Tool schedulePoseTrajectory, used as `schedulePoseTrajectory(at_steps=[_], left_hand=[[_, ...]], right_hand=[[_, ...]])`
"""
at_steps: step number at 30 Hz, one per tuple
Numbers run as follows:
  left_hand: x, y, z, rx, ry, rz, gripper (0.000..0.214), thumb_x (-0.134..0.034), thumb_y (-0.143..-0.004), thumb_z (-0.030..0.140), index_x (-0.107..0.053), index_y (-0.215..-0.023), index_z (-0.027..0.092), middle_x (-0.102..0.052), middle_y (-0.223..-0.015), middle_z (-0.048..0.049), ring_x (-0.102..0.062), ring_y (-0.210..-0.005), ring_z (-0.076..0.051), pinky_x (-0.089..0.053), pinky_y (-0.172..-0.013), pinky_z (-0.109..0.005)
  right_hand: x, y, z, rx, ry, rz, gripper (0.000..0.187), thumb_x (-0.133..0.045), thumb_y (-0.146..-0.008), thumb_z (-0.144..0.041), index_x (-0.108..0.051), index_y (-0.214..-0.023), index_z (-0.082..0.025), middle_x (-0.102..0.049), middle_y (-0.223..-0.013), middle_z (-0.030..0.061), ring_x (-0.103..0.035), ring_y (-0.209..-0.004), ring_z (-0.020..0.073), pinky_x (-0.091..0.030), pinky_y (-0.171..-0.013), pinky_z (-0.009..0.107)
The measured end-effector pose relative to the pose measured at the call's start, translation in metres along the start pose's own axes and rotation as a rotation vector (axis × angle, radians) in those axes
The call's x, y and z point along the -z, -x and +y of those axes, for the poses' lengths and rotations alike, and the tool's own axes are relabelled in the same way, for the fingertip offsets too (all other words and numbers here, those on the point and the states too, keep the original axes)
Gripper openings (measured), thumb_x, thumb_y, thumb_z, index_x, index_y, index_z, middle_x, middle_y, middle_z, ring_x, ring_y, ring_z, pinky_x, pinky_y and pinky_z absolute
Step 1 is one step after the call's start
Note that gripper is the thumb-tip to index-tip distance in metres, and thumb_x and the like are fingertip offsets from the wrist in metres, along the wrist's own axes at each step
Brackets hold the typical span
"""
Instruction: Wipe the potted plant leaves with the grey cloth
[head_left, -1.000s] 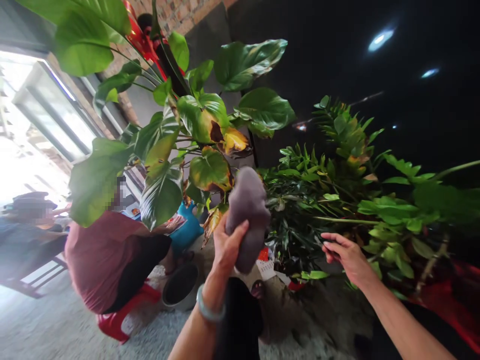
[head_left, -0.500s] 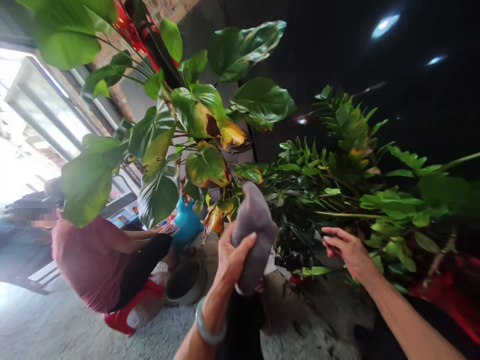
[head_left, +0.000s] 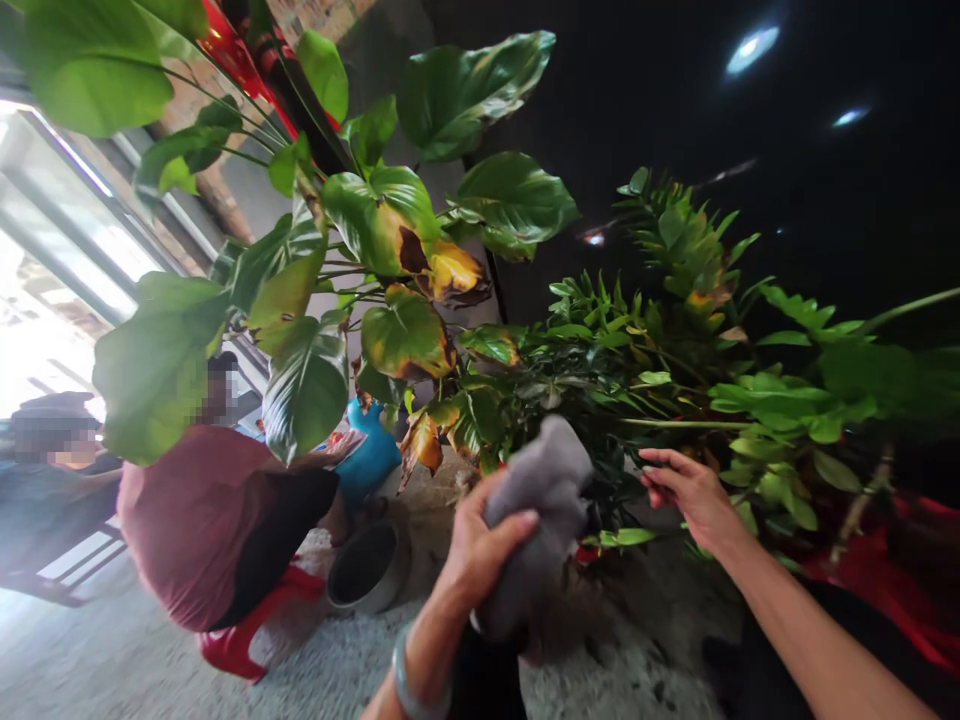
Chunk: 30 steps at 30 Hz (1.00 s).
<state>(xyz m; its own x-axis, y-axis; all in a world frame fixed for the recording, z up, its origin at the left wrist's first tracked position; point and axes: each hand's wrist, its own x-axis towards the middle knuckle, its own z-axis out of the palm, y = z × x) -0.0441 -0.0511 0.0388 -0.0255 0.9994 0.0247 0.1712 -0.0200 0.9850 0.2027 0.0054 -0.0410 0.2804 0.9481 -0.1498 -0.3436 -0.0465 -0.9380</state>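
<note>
My left hand (head_left: 487, 540), with a pale bangle (head_left: 409, 675) on its wrist, grips a bunched grey cloth (head_left: 544, 500). The thumb presses on the cloth's near face, and its upper end flops to the right, somewhat blurred. My right hand (head_left: 694, 495) is held in front of the low green plants (head_left: 780, 400). Its index finger is stretched out and the other fingers are loosely bent, with a gap between them. Nothing shows in that hand. A large-leaved plant (head_left: 405, 330), some leaves yellow and brown at the edges, rises beyond my left hand.
At left a person in a pinkish shirt (head_left: 202, 510) sits on a red stool (head_left: 240, 640); another person sits farther left. A dark bucket (head_left: 365, 570) stands on the concrete floor (head_left: 300, 670) beside a blue object (head_left: 367, 455). A dark, shiny wall (head_left: 637, 80) is behind the plants.
My left hand has moved slightly right and down, and the grey cloth has tipped to the right. My right hand keeps nearly the same place and pose. The view has shifted a little.
</note>
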Motion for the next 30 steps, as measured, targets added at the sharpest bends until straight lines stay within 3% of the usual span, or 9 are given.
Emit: schedulePoseTrajectory(at_steps=[3, 5, 8, 11, 14, 16, 21, 24, 30], left_hand=[[0.010, -0.042, 0.029, -0.171, -0.035, 0.336, 0.052, -0.073, -0.061, 0.038, -0.065, -0.108, 0.016, -0.071, -0.092, -0.0060, -0.064, -0.084, -0.022, -0.050, -0.073, -0.029], [0.006, -0.065, 0.026, -0.193, -0.057, 0.393, 0.048, -0.072, -0.063, 0.035, -0.065, -0.107, 0.016, -0.070, -0.093, -0.0064, -0.064, -0.085, -0.021, -0.049, -0.076, -0.030], [-0.012, -0.060, -0.006, -0.023, -0.113, 0.193, 0.042, -0.072, -0.058, 0.025, -0.067, -0.098, 0.013, -0.070, -0.082, -0.0054, -0.063, -0.078, -0.021, -0.049, -0.073, -0.030], [-0.026, -0.018, -0.040, 0.140, -0.132, -0.179, 0.041, -0.073, -0.055, 0.024, -0.069, -0.094, 0.013, -0.070, -0.075, -0.0029, -0.062, -0.071, -0.020, -0.049, -0.067, -0.030], [-0.023, 0.015, -0.040, 0.166, -0.063, -0.398, 0.047, -0.076, -0.055, 0.029, -0.070, -0.100, 0.014, -0.071, -0.082, -0.0031, -0.063, -0.076, -0.021, -0.049, -0.068, -0.029], [-0.014, 0.014, -0.021, 0.090, -0.001, -0.291, 0.052, -0.078, -0.053, 0.032, -0.069, -0.102, 0.015, -0.071, -0.088, -0.0044, -0.064, -0.081, -0.023, -0.050, -0.071, -0.029], [-0.002, -0.031, 0.018, -0.075, 0.093, 0.130, 0.053, -0.076, -0.057, 0.042, -0.065, -0.101, 0.016, -0.069, -0.078, -0.0028, -0.063, -0.069, -0.019, -0.050, -0.064, -0.027], [-0.011, -0.042, 0.007, -0.033, 0.109, 0.138, 0.053, -0.075, -0.057, 0.045, -0.064, -0.099, 0.015, -0.068, -0.074, -0.0016, -0.061, -0.065, -0.017, -0.049, -0.062, -0.027], [-0.026, -0.016, -0.035, 0.086, 0.077, 0.014, 0.054, -0.075, -0.056, 0.047, -0.066, -0.098, 0.014, -0.068, -0.073, -0.0022, -0.062, -0.069, -0.019, -0.047, -0.063, -0.027]], right_hand=[[-0.002, -0.001, 0.001, 0.002, -0.021, -0.032, 0.030, -0.073, -0.046, -0.030, -0.068, -0.073, -0.019, -0.062, -0.051, -0.0009, -0.048, -0.038, 0.0112, -0.041, -0.040, 0.027], [-0.004, -0.001, 0.001, -0.004, -0.050, -0.031, 0.032, -0.073, -0.046, -0.029, -0.069, -0.076, -0.019, -0.063, -0.052, -0.0005, -0.049, -0.039, 0.0113, -0.041, -0.040, 0.026], [-0.006, 0.000, 0.000, -0.026, -0.064, -0.006, 0.033, -0.073, -0.046, -0.028, -0.068, -0.078, -0.019, -0.064, -0.053, -0.0005, -0.050, -0.039, 0.0115, -0.040, -0.040, 0.025], [-0.004, 0.001, -0.002, -0.034, -0.032, 0.016, 0.032, -0.071, -0.045, -0.027, -0.069, -0.076, -0.019, -0.065, -0.053, 0.0000, -0.050, -0.039, 0.0115, -0.041, -0.040, 0.025], [-0.001, 0.000, -0.002, -0.017, -0.013, -0.001, 0.030, -0.070, -0.046, -0.029, -0.068, -0.074, -0.018, -0.064, -0.053, 0.0001, -0.050, -0.039, 0.0113, -0.040, -0.040, 0.025], [0.000, -0.001, -0.001, -0.003, 0.003, -0.020, 0.028, -0.069, -0.048, -0.031, -0.068, -0.072, -0.018, -0.063, -0.052, -0.0001, -0.049, -0.039, 0.0112, -0.040, -0.040, 0.026], [-0.006, -0.003, 0.003, 0.003, 0.061, -0.032, 0.031, -0.070, -0.046, -0.035, -0.070, -0.073, -0.019, -0.065, -0.054, 0.0006, -0.053, -0.041, 0.0126, -0.041, -0.041, 0.026], [-0.016, -0.003, 0.007, 0.026, 0.103, -0.051, 0.033, -0.071, -0.050, -0.045, -0.070, -0.070, -0.019, -0.065, -0.055, 0.0004, -0.056, -0.045, 0.0148, -0.041, -0.041, 0.026], [-0.041, 0.002, 0.022, 0.104, 0.221, -0.109, 0.047, -0.066, -0.061, -0.062, -0.051, -0.043, -0.022, -0.054, -0.039, -0.0005, -0.051, -0.040, 0.0160, -0.038, -0.041, 0.027]])
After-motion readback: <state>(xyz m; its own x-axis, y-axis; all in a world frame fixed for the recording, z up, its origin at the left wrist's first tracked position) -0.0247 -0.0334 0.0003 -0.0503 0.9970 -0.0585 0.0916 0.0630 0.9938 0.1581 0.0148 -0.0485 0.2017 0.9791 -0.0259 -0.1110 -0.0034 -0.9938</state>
